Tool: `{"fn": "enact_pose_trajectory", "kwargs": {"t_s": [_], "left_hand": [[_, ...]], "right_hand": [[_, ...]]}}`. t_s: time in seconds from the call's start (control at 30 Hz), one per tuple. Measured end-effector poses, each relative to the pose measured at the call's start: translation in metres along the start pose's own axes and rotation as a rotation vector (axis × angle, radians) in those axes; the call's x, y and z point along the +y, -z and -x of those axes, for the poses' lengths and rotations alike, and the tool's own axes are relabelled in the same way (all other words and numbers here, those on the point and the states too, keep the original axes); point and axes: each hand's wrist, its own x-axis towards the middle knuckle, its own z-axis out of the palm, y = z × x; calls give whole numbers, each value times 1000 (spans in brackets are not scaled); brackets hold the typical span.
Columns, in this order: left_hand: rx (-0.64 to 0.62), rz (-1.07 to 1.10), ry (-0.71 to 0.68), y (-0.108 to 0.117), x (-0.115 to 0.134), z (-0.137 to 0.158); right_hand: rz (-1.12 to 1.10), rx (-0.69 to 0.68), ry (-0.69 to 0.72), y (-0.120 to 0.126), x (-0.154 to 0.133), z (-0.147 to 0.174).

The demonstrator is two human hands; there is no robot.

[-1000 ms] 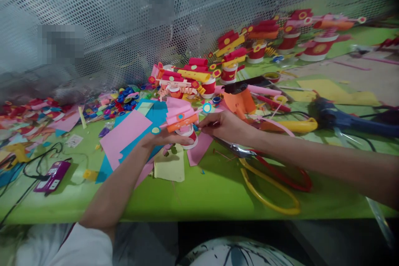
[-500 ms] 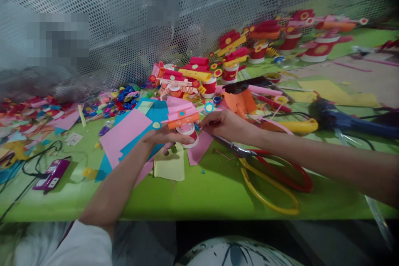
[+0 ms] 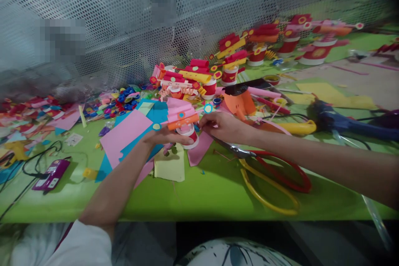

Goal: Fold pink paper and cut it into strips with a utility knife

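A small red and white paper cup [image 3: 193, 137] stands in front of me, topped with rolled pink paper [image 3: 178, 109] and an orange roll. Round paper discs stick out at both sides of it. My left hand [image 3: 163, 136] is closed around the cup's left side, thumb across its front. At the cup's right edge, my right hand [image 3: 222, 125] has its fingers pinched together; what they hold is hidden. Just below the right hand lie large scissors [image 3: 243, 152] with red and yellow handles. Pink paper [image 3: 199, 149] and a pale yellow piece [image 3: 170, 168] lie by the cup.
Similar cup figures [image 3: 230, 72] line the back of the green table [image 3: 187, 203], along a perforated metal screen [image 3: 109, 29]. Colored bottle caps [image 3: 124, 99] are heaped behind pink and blue sheets. A purple power strip [image 3: 54, 174] lies left, a dark blue tool [image 3: 346, 120] right.
Both hands stay almost in place at the cup, with the right fingers shifting only slightly. The camera view has tilted a little. Nothing else has visibly moved.
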Motion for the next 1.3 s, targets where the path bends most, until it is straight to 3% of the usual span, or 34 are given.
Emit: {"fn": "enact_pose_trajectory", "kwargs": {"t_s": [0.07, 0.13, 0.47, 0.77, 1.3], "left_hand": [[-162, 22, 17, -1, 2, 1], [-242, 36, 14, -1, 3, 0], [-304, 28, -22, 3, -7, -7], [-305, 47, 42, 2, -2, -3], [-275, 30, -8, 2, -7, -4]], "right_hand": [[-6, 2, -21, -1, -1, 2], [-15, -1, -38, -2, -2, 3], [-29, 12, -51, -5, 1, -1], [-62, 23, -104, -10, 1, -3], [-103, 41, -126, -10, -2, 2]]}}
